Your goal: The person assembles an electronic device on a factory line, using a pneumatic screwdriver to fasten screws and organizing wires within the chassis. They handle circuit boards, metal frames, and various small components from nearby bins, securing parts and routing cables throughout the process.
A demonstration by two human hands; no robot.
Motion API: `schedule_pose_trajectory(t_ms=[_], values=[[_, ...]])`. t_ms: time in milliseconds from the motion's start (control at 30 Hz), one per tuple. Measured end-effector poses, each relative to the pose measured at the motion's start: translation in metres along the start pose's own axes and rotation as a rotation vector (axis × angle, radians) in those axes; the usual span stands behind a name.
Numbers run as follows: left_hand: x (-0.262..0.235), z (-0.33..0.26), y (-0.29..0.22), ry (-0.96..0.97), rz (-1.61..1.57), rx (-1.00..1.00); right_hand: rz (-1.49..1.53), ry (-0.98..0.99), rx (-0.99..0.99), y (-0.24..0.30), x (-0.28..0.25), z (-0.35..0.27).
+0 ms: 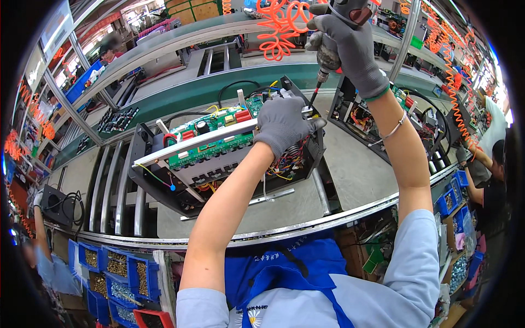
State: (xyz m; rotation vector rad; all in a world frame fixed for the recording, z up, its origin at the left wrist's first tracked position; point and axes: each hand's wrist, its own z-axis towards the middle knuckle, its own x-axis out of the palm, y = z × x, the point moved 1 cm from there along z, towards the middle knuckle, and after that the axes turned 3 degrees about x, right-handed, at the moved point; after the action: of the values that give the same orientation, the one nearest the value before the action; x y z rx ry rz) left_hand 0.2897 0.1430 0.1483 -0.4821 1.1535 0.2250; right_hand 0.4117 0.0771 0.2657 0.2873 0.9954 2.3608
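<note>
My right hand (353, 49), in a grey glove, is closed around a powered screwdriver (327, 59) held upright. Its bit points down at the right end of an open black machine chassis (320, 150). Against that same end, just beside the bit, is my gloved left hand (281, 123), fingers bent and pressed together over a small metal part (307, 112); what they pinch is mostly hidden. A silver metal bar (213, 135) runs along the chassis top and passes under this hand. Green circuit boards (210, 143) and bundled wires (290, 158) show inside.
A second open chassis (355, 117) stands to the right. Metal rollers (117, 186) lie left, and a loose metal strip (273, 197) lies in front. Blue screw bins (117, 262) line the near edge. Orange coiled hoses (279, 27) hang overhead. Co-workers' arms (41, 229) appear at both sides.
</note>
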Motion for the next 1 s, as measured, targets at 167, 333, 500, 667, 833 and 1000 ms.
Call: schedule_pose_trajectory(t_ms=[167,333,500,667,833,1000], values=[[0.001,0.001,0.005,-0.039,-0.013,0.022,0.042,0.039,0.035,-0.009,0.005,0.016],[0.006,0.003,0.006,-0.070,-0.027,0.055,0.047,0.017,0.083,-0.019,0.007,0.026],[0.006,0.002,0.003,-0.129,-0.025,0.096,0.063,0.011,0.110,-0.004,0.015,0.017],[-0.004,-0.023,0.001,-0.633,-0.247,0.233,0.161,-0.063,0.094,0.050,0.004,-0.021],[-0.024,-0.102,-0.049,-0.536,-0.479,0.395,0.211,0.091,0.084,0.054,-0.015,-0.140],[0.074,-0.179,-0.056,-0.338,-0.732,0.223,-0.017,0.342,-0.029,-0.014,-0.011,-0.266]])
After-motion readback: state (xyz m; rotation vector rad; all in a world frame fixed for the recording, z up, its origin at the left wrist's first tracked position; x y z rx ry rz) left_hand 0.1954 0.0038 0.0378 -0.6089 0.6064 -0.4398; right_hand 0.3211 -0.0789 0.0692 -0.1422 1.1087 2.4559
